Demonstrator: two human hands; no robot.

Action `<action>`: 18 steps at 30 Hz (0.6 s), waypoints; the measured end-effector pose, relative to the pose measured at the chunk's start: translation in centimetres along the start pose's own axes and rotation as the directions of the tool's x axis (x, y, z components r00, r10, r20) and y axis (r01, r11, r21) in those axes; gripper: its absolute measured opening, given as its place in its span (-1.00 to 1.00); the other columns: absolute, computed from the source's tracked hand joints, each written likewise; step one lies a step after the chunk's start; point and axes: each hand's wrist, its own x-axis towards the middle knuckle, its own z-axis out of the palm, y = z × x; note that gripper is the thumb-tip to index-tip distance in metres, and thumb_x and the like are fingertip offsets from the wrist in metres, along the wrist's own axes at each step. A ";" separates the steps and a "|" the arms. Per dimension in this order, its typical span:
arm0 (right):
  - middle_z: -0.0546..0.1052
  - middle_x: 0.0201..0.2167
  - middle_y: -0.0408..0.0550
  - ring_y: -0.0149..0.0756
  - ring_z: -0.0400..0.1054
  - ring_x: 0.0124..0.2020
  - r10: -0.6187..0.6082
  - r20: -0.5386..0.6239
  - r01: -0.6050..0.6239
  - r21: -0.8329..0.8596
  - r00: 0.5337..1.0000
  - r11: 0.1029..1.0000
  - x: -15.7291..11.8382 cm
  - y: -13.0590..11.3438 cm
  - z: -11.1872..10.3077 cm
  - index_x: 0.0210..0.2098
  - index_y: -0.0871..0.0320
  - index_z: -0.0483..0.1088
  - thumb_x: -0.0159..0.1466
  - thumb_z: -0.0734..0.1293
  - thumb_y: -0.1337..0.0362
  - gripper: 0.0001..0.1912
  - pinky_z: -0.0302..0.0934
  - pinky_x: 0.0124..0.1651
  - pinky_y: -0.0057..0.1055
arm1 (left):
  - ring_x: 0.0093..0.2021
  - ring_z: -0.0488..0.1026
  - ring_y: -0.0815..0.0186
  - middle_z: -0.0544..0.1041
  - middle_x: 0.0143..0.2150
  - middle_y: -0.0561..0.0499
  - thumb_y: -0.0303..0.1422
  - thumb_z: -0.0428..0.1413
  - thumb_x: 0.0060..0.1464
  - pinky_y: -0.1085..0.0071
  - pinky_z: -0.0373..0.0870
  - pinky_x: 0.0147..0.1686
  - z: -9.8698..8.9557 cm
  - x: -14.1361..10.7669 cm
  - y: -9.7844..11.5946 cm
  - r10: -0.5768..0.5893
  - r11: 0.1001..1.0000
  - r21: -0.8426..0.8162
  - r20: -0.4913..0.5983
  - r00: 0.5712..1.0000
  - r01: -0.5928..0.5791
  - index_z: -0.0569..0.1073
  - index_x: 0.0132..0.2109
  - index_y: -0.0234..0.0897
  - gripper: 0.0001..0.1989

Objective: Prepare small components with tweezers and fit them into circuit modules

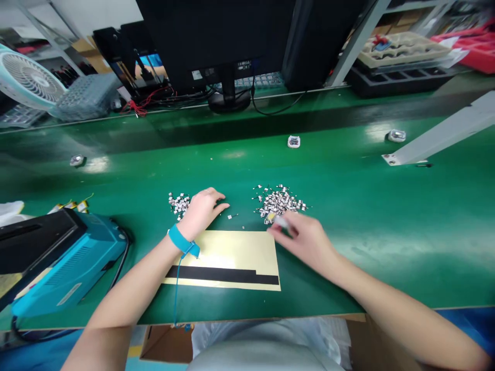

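Observation:
On the green bench mat (348, 170) lie two heaps of tiny black-and-white pieces. My left hand (203, 208) rests on the mat with its fingers curled, right beside the smaller heap (179, 204), and holds nothing that I can see. A blue wrist strap (181, 239) circles that wrist, with its cord hanging down. My right hand (301, 242) pinches a small whitish piece (282, 221) at the edge of the larger heap (279, 202). Below both hands lies a pale yellow sheet with a black strip (220, 257).
A teal machine with a black top (65, 263) stands at the left. A monitor on its stand (228, 62) rises behind the mat, with a fan (27, 77) and a parts tray (402, 49) further back. A grey bar (441, 136) lies across the right.

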 end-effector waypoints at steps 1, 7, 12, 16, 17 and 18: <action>0.34 -0.55 -0.15 -0.44 0.21 -0.56 -0.041 0.118 0.044 -0.020 0.992 0.999 -0.6 -0.5 0.4 -0.46 0.20 0.32 0.15 0.27 0.31 -0.91 0.06 -0.50 -0.51 | -0.43 0.41 0.24 0.45 -0.40 -0.08 -0.35 0.11 -0.04 0.36 0.34 -0.40 0.3 0.0 -0.1 0.003 0.999 0.042 0.018 1.000 -0.004 0.45 -0.35 -0.35 -0.86; 0.40 -0.35 -0.01 -0.25 0.35 -0.43 -0.149 0.454 0.317 -0.321 0.878 0.892 -3.9 -3.0 3.3 -0.33 0.25 0.38 0.08 0.35 0.34 -0.84 0.22 -0.47 -0.39 | -0.43 0.41 0.20 0.45 -0.46 -0.10 -0.45 0.07 0.00 0.36 0.30 -0.41 1.4 -0.3 0.4 0.018 0.975 0.217 0.129 0.991 -0.046 0.44 -0.46 -0.37 -0.88; 0.38 -0.45 -0.02 -0.28 0.30 -0.53 -0.225 0.453 0.432 -0.429 0.863 0.793 -4.9 -3.6 4.0 -0.41 0.25 0.36 0.10 0.25 0.52 -0.90 0.17 -0.59 -0.38 | -0.36 0.41 0.23 0.48 -0.40 -0.06 -0.53 0.02 0.01 0.38 0.32 -0.37 1.2 -0.2 0.5 0.053 0.989 0.131 0.079 0.995 -0.063 0.42 -0.31 -0.34 -0.90; 0.38 -0.46 0.00 -0.25 0.30 -0.51 -0.175 0.501 0.409 -0.407 0.848 0.817 -4.5 -3.7 3.9 -0.44 0.25 0.35 0.11 0.23 0.54 -0.88 0.14 -0.57 -0.38 | -0.32 0.42 0.26 0.49 -0.34 -0.03 -0.57 -0.03 0.02 0.38 0.35 -0.33 1.4 -0.4 0.8 0.090 0.993 0.072 0.036 0.995 -0.092 0.41 -0.23 -0.31 -0.81; 0.39 -0.45 -0.01 -0.26 0.31 -0.50 -0.136 0.523 0.373 -0.380 0.841 0.846 -4.2 -3.7 3.8 -0.43 0.24 0.35 0.11 0.25 0.52 -0.90 0.14 -0.55 -0.39 | -0.32 0.42 0.27 0.49 -0.32 -0.03 -0.56 -0.04 0.03 0.39 0.36 -0.33 1.5 -0.5 0.8 0.092 0.994 0.054 0.034 0.995 -0.094 0.42 -0.25 -0.31 -0.81; 0.40 -0.43 -0.01 -0.27 0.32 -0.48 -0.089 0.540 0.316 -0.343 0.837 0.885 -3.8 -3.6 3.6 -0.42 0.24 0.36 0.11 0.27 0.48 -0.93 0.13 -0.53 -0.41 | -0.33 0.43 0.28 0.49 -0.31 -0.03 -0.56 -0.05 0.03 0.39 0.36 -0.33 1.7 -0.6 0.9 0.095 0.995 0.042 0.032 0.995 -0.096 0.43 -0.27 -0.31 -0.81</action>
